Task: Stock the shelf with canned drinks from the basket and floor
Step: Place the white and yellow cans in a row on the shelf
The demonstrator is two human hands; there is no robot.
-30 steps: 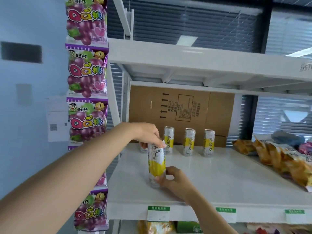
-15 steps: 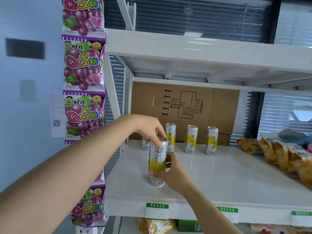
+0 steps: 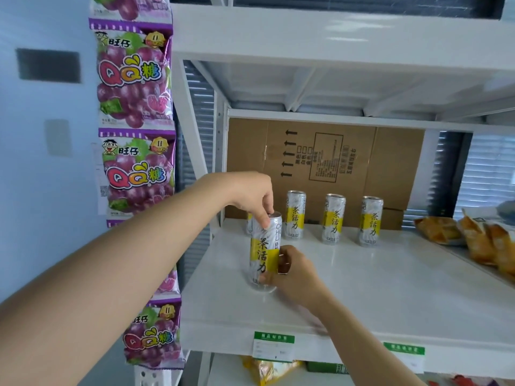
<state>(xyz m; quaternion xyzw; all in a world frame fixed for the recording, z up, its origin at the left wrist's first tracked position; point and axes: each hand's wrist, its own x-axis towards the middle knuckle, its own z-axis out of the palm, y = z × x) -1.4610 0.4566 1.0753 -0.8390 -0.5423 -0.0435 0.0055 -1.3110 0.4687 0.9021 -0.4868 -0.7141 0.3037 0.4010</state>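
— Turned since half a second ago: the slim silver drink can [image 3: 263,254] now shows its yellow band with black characters to the camera, where grey letters faced out before.
— And the hands?
— Both are on it. The left hand [image 3: 250,197] comes from above, its fingertips [image 3: 264,222] curled down and pinching the can's top rim. The right hand [image 3: 295,277] is curled round the lower part from the right, with the thumb across the front near the base.
— Where is the can?
— Upright near the front left of the white metal shelf [image 3: 390,288]. Its base is on the board or just off it; I cannot tell which.
— Anything behind it?
— Three matching cans [image 3: 333,218] stand upright in a row at the back, apart from one another, in front of a brown cardboard box [image 3: 320,162]. A fourth can [image 3: 249,225] shows partly beneath the left hand, mostly hidden.
— And to the sides?
— Purple candy packets [image 3: 136,168] hang in a strip left of the shelf post. Orange snack bags [image 3: 479,243] lie at the right end of the same shelf.
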